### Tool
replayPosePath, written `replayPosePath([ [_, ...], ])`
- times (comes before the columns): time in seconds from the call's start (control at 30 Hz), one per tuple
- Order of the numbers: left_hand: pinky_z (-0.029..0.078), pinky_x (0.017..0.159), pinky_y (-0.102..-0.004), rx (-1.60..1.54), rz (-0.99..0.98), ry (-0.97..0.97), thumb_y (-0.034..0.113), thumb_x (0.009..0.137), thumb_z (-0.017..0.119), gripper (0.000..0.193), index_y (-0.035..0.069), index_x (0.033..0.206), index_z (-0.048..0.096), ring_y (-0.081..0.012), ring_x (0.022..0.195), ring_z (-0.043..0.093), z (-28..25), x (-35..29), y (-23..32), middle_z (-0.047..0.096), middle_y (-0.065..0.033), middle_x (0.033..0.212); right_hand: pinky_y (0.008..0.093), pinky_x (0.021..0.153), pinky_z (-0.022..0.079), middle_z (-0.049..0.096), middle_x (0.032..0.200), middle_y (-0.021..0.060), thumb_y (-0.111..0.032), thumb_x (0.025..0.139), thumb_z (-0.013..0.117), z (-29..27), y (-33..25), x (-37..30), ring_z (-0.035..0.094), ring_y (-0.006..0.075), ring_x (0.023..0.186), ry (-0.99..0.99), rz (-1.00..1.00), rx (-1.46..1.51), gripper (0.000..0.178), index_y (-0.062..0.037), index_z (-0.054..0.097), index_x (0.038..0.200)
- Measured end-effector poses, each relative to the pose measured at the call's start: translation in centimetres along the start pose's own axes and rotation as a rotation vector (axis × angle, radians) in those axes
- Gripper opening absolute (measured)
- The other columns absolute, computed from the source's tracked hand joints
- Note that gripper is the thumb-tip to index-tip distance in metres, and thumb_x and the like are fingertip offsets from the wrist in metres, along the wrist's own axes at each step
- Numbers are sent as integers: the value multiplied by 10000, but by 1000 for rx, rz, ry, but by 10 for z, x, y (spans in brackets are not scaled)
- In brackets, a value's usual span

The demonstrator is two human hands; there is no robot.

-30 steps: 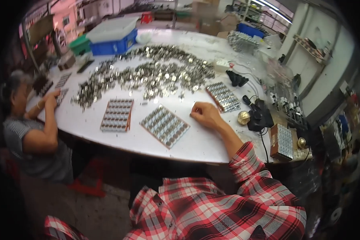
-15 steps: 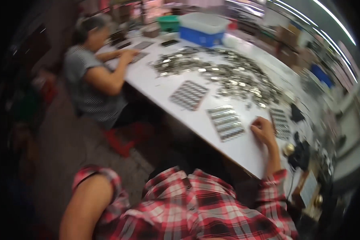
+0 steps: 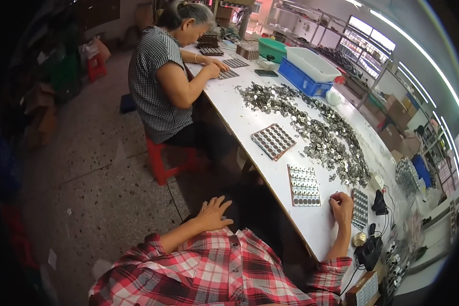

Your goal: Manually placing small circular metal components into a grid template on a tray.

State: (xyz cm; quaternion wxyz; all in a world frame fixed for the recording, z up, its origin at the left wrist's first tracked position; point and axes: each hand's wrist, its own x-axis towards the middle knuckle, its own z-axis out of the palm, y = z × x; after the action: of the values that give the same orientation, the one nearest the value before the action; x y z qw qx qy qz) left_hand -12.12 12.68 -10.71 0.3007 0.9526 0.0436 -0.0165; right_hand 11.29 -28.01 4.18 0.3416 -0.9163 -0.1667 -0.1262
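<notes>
My left hand (image 3: pixel 214 214) rests on my lap with its fingers spread, holding nothing. My right hand (image 3: pixel 341 208) is on the white table (image 3: pixel 260 115), thumb and fingers brought together. Whatever they may pinch is too small to make out. Just left of it lies a flat panel (image 3: pixel 292 189) with rows of round, shiny metal pieces. Close on its other side is a darker panel (image 3: pixel 360 209) with similar rows. Farther off, a third panel (image 3: pixel 274 141) holds dark round spots in rows. Beyond these spreads a large heap of small metal pieces (image 3: pixel 331 137).
Across the table's far left, a co-worker (image 3: pixel 163 81) on a red stool (image 3: pixel 163 160) handles another panel. A blue crate (image 3: pixel 298 76), a green basin (image 3: pixel 272 49) and a phone (image 3: pixel 266 73) stand at the back. Black cabled devices (image 3: pixel 370 252) are at the right.
My view has swung, so the table and co-worker sit differently in it. My left hand has come into sight on my lap. My right hand stays between the two panels.
</notes>
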Motion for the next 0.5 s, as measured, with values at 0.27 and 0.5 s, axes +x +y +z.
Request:
replayPosePath([
  [0.27,370,1121,-575,-53,61,112,482,833,756,783,146,1494,502,-416,1464,356,5,7,-9,387,-220,1590,343,551,439,647,661,106,-158,929,686,-11,-16,10,541,127,574,-7,-25,-87,204,42,714,904],
  [0.5,331,1157,-552,-87,-13,98,461,837,741,757,134,1486,524,-394,1467,356,-1,7,0,398,-195,1592,278,476,431,677,771,42,-115,980,630,-5,0,22,565,102,518,79,51,37,198,20,736,1079],
])
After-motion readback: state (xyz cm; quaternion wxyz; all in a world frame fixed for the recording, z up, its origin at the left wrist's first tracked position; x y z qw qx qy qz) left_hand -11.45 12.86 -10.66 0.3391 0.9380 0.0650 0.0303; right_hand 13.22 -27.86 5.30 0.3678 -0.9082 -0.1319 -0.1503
